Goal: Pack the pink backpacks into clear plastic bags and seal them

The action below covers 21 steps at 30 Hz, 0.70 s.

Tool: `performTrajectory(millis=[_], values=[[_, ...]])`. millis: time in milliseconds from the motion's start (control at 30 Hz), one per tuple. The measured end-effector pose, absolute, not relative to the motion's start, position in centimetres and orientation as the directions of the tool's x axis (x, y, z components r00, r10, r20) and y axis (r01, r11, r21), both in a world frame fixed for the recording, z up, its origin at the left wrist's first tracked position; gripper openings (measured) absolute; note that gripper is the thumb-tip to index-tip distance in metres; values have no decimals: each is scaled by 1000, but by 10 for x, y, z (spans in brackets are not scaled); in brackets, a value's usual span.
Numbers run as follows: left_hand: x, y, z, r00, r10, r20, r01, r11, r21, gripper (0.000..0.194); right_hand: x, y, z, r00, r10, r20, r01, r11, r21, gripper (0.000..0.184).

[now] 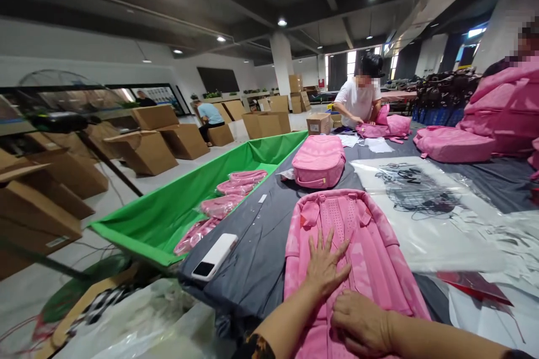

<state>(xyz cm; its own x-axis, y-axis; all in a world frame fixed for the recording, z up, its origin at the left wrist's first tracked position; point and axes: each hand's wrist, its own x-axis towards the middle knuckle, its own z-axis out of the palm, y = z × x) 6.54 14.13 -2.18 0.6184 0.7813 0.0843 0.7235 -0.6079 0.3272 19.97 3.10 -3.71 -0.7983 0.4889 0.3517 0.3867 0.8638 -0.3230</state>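
In front of me a pink backpack lies on the dark table cover, its padded back and shoulder straps facing up. My left hand rests flat on the back panel with fingers spread. Just below it, my right hand is curled against the lower part of the backpack; whatever its fingers grip, if anything, is hidden. A second pink backpack lies beyond the first one. Right of my backpack are clear plastic bags with black cords on top.
A green fabric bin at the left holds several wrapped pink bags. A white power bank lies near the table's left edge. White paper tags and a stack of pink backpacks are at right. A co-worker handles another backpack across the table.
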Motion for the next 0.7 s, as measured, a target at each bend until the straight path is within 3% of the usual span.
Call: performTrajectory(millis=[133, 300, 333, 367, 467, 633, 700], values=[[62, 129, -21, 613, 788, 59, 724, -590, 358, 69, 191, 31, -58, -720, 532, 445, 452, 847, -281, 10], [44, 91, -24, 650, 759, 46, 690, -614, 382, 76, 229, 34, -30, -449, 689, 569, 675, 679, -289, 28], [40, 84, -27, 660, 750, 48, 676, -620, 398, 80, 252, 41, -23, -318, 763, 563, 744, 569, -351, 29], [38, 79, -31, 669, 742, 48, 662, -623, 416, 82, 279, 50, -16, -75, 852, 518, 821, 347, -453, 29], [34, 75, -40, 695, 718, 40, 627, -632, 455, 87, 363, 76, -7, 227, 842, 489, 845, 79, -529, 41], [40, 95, -30, 705, 710, -11, 643, -632, 433, 72, 437, 85, -30, 355, 875, 328, 819, -122, -560, 39], [49, 102, -15, 685, 728, 26, 655, -631, 414, 76, 446, 85, -41, 345, 910, 232, 802, -157, -576, 41]])
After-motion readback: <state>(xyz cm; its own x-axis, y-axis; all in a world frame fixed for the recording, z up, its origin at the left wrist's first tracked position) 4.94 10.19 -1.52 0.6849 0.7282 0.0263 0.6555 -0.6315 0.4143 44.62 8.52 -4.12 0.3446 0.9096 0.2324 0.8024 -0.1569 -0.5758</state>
